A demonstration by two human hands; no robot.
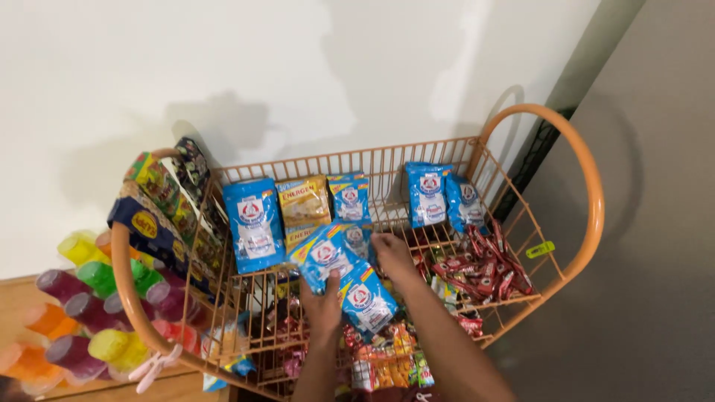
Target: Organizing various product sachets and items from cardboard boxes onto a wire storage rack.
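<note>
Against a white wall stands an orange wire rack [588, 201] with curved tube handles at both ends, and both of the person's hands are over its top shelf. Left hand [322, 304] has its grip pinched on a strip of blue-and-white sachets [344, 277], thumb on top, holding it just above the wire near the front middle of the shelf; the strip runs from the upper packet by the fingers down to a lower packet tilted toward the front edge. Right hand [392, 253] lies just beside it, fingers curled down onto the far end of the same strip, though whether that grip is pressed on the packets or only resting there cannot be told. Along the back rail lean more packets: a large blue pouch [253, 222] to the left, yellow sachets [304, 201] next to it, a smaller blue packet [349, 196] after that, and two further blue pouches [430, 192] toward the right corner. A heap of red sachets [484, 272] fills the right part of the shelf, near a green clip [540, 249] on the wire. Below, a lower shelf holds mixed colourful packets [387, 353]. Strips of dark and yellow snack packs [156, 208] hang over the left handle, and coloured jelly cups [89, 305] are stacked beside the rack on that side.
</note>
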